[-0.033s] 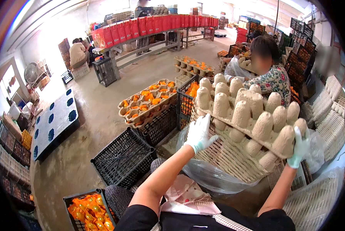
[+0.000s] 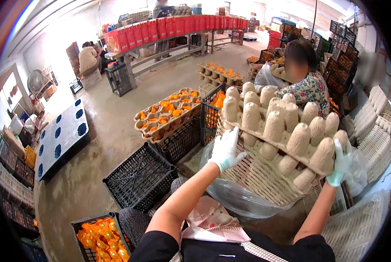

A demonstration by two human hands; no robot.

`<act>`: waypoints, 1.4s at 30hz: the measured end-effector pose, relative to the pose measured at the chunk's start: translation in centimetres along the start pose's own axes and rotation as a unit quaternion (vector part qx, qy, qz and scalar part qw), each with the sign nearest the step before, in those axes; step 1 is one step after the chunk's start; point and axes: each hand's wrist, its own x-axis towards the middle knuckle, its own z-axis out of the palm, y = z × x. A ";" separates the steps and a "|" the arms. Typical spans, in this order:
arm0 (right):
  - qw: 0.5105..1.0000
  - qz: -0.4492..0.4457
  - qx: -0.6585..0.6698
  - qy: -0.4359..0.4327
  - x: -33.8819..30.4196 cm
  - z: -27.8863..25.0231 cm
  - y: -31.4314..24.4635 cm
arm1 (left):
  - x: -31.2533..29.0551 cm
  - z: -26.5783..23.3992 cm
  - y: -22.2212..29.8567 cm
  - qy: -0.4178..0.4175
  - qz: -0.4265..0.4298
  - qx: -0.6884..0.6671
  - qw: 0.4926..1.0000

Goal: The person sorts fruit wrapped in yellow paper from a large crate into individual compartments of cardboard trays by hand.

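A moulded pulp tray (image 2: 274, 126) with tall rounded bumps lies bumps-up on a deep stack of similar trays (image 2: 252, 174), in front of me and to the right. My left hand (image 2: 225, 150), in a white glove, is at its near left edge, fingers forward and thumb apart. At the right end, my gloved right hand (image 2: 340, 160) has its fingers up against the outermost bump. The two hands hold the tray between them; their fingertips are partly hidden. Clear plastic wrap (image 2: 248, 201) hangs round the stack's base.
On my left are an upturned black crate (image 2: 138, 177) and a crate of orange-wrapped fruit (image 2: 103, 240). Beyond stands a fruit-filled pulp tray (image 2: 167, 114). A co-worker (image 2: 307, 83) sits behind the stack. A pallet (image 2: 64, 137) lies far left; red boxes (image 2: 160, 28) line a conveyor.
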 end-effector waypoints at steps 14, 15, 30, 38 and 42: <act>0.937 -0.296 -0.181 -0.033 0.1 2.6 4.2 | 0.0 -0.8 -4.4 0.145 -0.069 -0.139 0.977; 0.962 -0.239 -0.119 -0.063 0.3 4.7 3.5 | -0.6 -2.2 -5.8 0.222 -0.152 -0.189 0.944; 0.677 0.250 0.286 -0.631 -18.3 47.0 -2.0 | -28.5 -37.4 -19.6 0.400 -0.260 -0.043 0.878; 0.579 0.311 0.306 -0.689 -32.6 57.5 0.7 | -44.2 -35.4 -28.9 0.237 -0.670 -0.020 0.704; 0.637 0.396 0.095 -0.654 -38.6 59.8 -1.1 | -45.2 -36.1 -30.5 0.115 -0.790 -0.138 0.586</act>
